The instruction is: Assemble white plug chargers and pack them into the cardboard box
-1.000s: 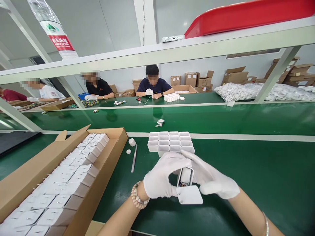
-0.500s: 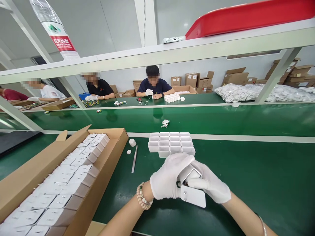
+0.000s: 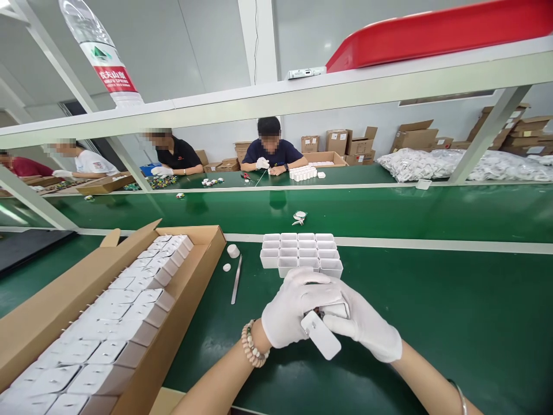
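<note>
Both my hands wear white gloves and meet in front of a block of open white boxes (image 3: 298,266). My right hand (image 3: 367,323) is closed around a small white box (image 3: 339,309), whose rim shows between the fingers. My left hand (image 3: 289,314) is closed against the same box from the other side, its fingers laid over the top. A flat white plate with rounded corners (image 3: 322,337) hangs tilted below the left fingers, with small metal bits at its upper end. Something dark shows between plate and box, too small to make out.
A long cardboard box (image 3: 203,288) on the left holds rows of lidded white boxes. Tweezers (image 3: 236,280) and a small white round piece (image 3: 233,251) lie beside it. A small wrapped item (image 3: 299,218) sits on the green belt. Co-workers sit across; a shelf (image 3: 207,109) spans overhead.
The flat plate has swung left and now tilts more steeply. My left fingers have come further over the white box. The wrapped item on the belt has shifted right.
</note>
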{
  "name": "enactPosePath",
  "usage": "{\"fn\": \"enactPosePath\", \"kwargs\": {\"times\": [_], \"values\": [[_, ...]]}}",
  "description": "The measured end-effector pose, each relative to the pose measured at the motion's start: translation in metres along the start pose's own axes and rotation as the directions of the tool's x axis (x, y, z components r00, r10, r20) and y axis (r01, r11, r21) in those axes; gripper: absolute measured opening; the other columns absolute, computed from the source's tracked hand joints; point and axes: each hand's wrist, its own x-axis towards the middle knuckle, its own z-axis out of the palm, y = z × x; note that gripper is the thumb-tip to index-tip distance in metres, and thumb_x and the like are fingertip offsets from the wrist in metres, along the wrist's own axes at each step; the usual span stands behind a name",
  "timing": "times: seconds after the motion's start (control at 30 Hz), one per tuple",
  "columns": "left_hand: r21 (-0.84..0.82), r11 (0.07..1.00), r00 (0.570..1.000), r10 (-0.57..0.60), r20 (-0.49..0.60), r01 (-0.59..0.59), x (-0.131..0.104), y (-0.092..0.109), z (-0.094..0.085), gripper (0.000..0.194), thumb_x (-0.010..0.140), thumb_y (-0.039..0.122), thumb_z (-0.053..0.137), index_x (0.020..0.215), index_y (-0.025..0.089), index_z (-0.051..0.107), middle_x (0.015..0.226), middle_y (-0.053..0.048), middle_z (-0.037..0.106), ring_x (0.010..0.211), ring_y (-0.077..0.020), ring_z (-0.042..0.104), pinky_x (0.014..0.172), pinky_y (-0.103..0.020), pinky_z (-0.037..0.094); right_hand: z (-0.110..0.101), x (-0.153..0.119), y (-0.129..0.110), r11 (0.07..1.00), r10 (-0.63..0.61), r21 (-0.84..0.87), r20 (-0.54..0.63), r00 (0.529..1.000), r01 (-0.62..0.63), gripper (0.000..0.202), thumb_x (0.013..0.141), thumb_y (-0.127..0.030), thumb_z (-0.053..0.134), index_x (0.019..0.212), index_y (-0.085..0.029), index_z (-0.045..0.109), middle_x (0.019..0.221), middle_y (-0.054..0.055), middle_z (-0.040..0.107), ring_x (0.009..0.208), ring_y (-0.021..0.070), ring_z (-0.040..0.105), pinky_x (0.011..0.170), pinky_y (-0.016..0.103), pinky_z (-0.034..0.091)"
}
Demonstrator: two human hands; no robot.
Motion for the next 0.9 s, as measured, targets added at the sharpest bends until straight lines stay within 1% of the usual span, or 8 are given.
{"fn": "enactPosePath", "kwargs": {"times": [0.23, 0.3, 0.37, 0.43, 0.5, 0.57, 0.77, 0.9], "values": [[-0.182, 0.982, 0.994, -0.032, 0.1, 0.049, -0.004, -0.008, 0.005, 0.029, 0.075, 0.023, 0.06, 0.103, 0.024, 0.059, 0.106, -0.005, 0.064, 0.102, -0.0224, 0.058, 0.094, -0.042, 0.044, -0.002, -0.002, 0.01, 0.998, 0.02, -0.057, -0.107, 0.994, -0.026, 0.044, 0.07, -0.022, 0.071, 0.111, -0.021, 0.055, 0.105, 0.005, 0.066, 0.098, 0.0264, 0.062, 0.087, 0.041, 0.051], [-0.268, 0.947, 0.985, -0.17, 0.04, 0.175, -0.009, -0.009, 0.01, 0.048, 0.074, 0.028, 0.064, 0.12, 0.025, 0.052, 0.127, -0.009, 0.054, 0.117, -0.0269, 0.05, 0.101, -0.046, 0.041, 0.0, -0.003, 0.013, 0.998, -0.003, -0.055, -0.167, 0.986, -0.006, 0.043, 0.071, -0.023, 0.071, 0.111, -0.022, 0.056, 0.107, 0.005, 0.066, 0.097, 0.0259, 0.063, 0.087, 0.041, 0.052], [-0.363, 0.859, 0.927, -0.374, 0.039, 0.362, -0.011, -0.007, 0.015, 0.051, 0.081, 0.036, 0.06, 0.129, 0.022, 0.046, 0.131, -0.012, 0.049, 0.118, -0.0292, 0.05, 0.096, -0.046, 0.047, 0.003, -0.004, 0.015, 0.998, -0.025, -0.054, -0.208, 0.978, 0.014, 0.044, 0.07, -0.023, 0.071, 0.112, -0.023, 0.056, 0.11, 0.005, 0.065, 0.1, 0.0257, 0.061, 0.09, 0.041, 0.05], [-0.438, 0.745, 0.857, -0.494, 0.145, 0.503, -0.009, -0.002, 0.019, 0.035, 0.094, 0.04, 0.041, 0.117, 0.017, 0.054, 0.102, -0.011, 0.063, 0.087, -0.023, 0.064, 0.071, -0.039, 0.057, 0.006, -0.006, 0.017, 0.998, -0.04, -0.047, -0.222, 0.974, 0.03, 0.048, 0.069, -0.022, 0.071, 0.114, -0.024, 0.055, 0.114, 0.005, 0.063, 0.104, 0.0257, 0.06, 0.093, 0.041, 0.049], [-0.475, 0.648, 0.8, -0.528, 0.284, 0.596, -0.005, 0.004, 0.023, 0.048, 0.098, 0.041, 0.021, 0.095, 0.015, 0.062, 0.063, -0.004, 0.057, 0.049, -0.0142, 0.055, 0.046, -0.031, 0.052, 0.009, -0.009, 0.019, 0.999, -0.023, -0.032, -0.222, 0.975, 0.017, 0.048, 0.068, -0.02, 0.071, 0.113, -0.025, 0.055, 0.11, 0.004, 0.064, 0.101, 0.0252, 0.061, 0.09, 0.04, 0.05], [-0.487, 0.603, 0.774, -0.52, 0.362, 0.632, -0.002, 0.007, 0.026, 0.056, 0.098, 0.041, 0.015, 0.089, 0.015, 0.063, 0.051, 0.0, 0.048, 0.039, -0.0118, 0.047, 0.041, -0.029, 0.048, 0.012, -0.011, 0.022, 1.0, 0.009, -0.004, -0.24, 0.971, -0.01, 0.043, 0.07, -0.018, 0.069, 0.11, -0.026, 0.056, 0.102, 0.003, 0.065, 0.094, 0.0243, 0.063, 0.084, 0.038, 0.053], [-0.371, 0.8, 0.878, -0.387, 0.283, 0.472, -0.019, -0.001, 0.038, 0.034, 0.098, 0.036, 0.032, 0.113, 0.022, 0.059, 0.07, -0.001, 0.063, 0.054, -0.0142, 0.058, 0.059, -0.035, 0.053, 0.015, -0.012, 0.029, 0.996, 0.03, 0.084, -0.263, 0.964, -0.008, 0.034, 0.072, -0.022, 0.068, 0.105, -0.027, 0.059, 0.09, 0.002, 0.064, 0.082, 0.023, 0.063, 0.07, 0.036, 0.056], [-0.373, 0.793, 0.875, -0.416, 0.246, 0.482, -0.027, -0.006, 0.042, 0.026, 0.091, 0.037, 0.051, 0.109, 0.023, 0.061, 0.07, -0.001, 0.064, 0.058, -0.0159, 0.059, 0.061, -0.036, 0.053, 0.014, -0.012, 0.028, 0.999, -0.024, 0.032, -0.276, 0.961, 0.034, 0.035, 0.069, -0.019, 0.071, 0.101, -0.027, 0.061, 0.099, 0.003, 0.064, 0.091, 0.0236, 0.062, 0.078, 0.035, 0.055]]}}
